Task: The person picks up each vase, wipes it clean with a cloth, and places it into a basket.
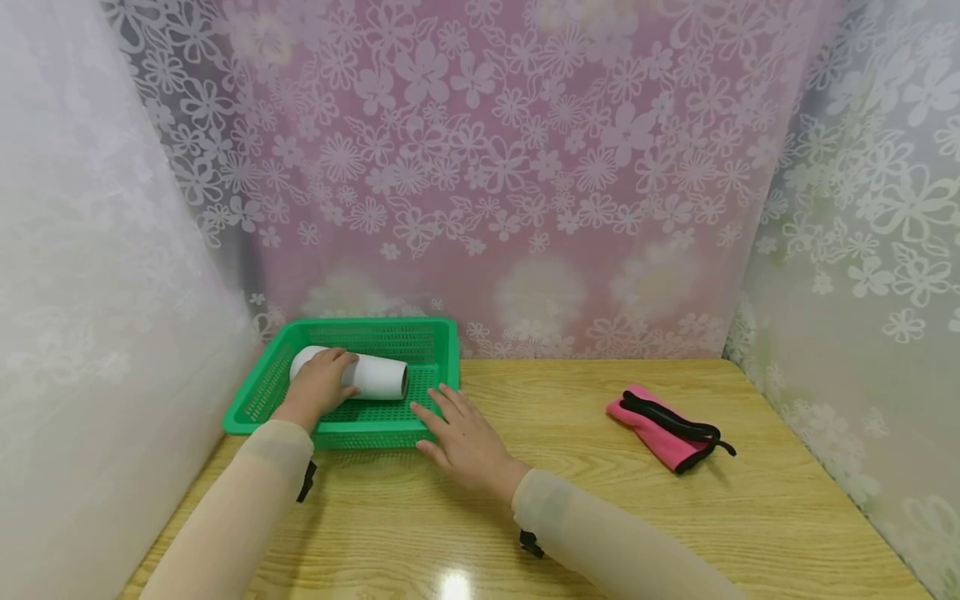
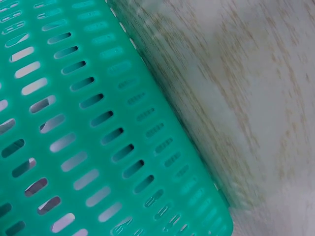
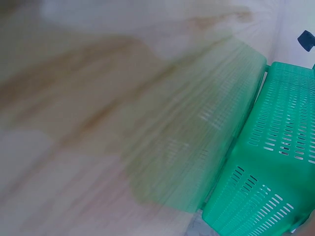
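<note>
A white, tapered tube-like container (image 1: 381, 377) lies on its side in the green plastic basket (image 1: 367, 427), its dark opening facing right. My left hand (image 1: 318, 387) reaches over the basket's front rim and grips the container from above near its middle. My right hand (image 1: 468, 442) is at the basket's front right corner, fingers spread and fingertips right at the rim. The left wrist view is filled mostly by the slotted basket wall (image 2: 98, 142). In the right wrist view the basket (image 3: 256, 172) shows at the right edge. Neither hand's grip appears in the wrist views.
A folded pink cloth item (image 1: 660, 429) with black edging and a black strap lies on the right of the wood-grain table (image 1: 540, 400). Flower-patterned curtains (image 1: 510, 183) enclose the table at the back and both sides. The basket stands at the back left.
</note>
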Available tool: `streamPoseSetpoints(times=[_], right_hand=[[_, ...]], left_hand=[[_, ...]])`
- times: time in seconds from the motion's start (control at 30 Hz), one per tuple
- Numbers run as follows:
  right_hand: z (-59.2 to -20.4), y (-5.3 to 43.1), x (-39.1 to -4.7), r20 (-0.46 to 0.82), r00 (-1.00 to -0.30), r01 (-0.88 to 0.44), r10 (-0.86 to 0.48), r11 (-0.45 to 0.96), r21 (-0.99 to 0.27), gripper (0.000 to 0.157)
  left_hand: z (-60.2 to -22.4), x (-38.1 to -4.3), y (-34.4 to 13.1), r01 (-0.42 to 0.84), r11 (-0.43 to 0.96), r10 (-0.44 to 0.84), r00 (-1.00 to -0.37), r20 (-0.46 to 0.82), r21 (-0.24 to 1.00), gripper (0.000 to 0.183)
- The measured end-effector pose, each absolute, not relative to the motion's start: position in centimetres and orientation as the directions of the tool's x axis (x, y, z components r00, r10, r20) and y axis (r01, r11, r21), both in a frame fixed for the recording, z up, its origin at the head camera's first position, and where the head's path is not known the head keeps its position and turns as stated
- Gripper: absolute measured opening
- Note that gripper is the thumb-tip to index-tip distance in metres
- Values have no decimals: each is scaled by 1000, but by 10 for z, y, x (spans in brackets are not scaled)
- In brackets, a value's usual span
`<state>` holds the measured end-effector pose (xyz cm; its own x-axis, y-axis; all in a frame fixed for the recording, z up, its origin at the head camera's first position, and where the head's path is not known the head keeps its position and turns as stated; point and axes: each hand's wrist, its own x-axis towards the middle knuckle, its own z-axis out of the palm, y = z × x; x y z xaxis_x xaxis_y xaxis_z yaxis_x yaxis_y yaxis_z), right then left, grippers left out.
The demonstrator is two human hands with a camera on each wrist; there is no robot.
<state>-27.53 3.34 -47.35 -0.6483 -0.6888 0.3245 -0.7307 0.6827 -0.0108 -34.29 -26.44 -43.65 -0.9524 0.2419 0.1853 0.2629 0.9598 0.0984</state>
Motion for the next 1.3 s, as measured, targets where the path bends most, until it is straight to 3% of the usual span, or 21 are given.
streamPoseSetpoints(times=[1.3], right_hand=[[-468, 36, -275, 281, -653, -737, -703, 675, -25, 61]], left_hand=[[-430, -333, -259, 272, 943, 225, -946, 232, 193, 51]])
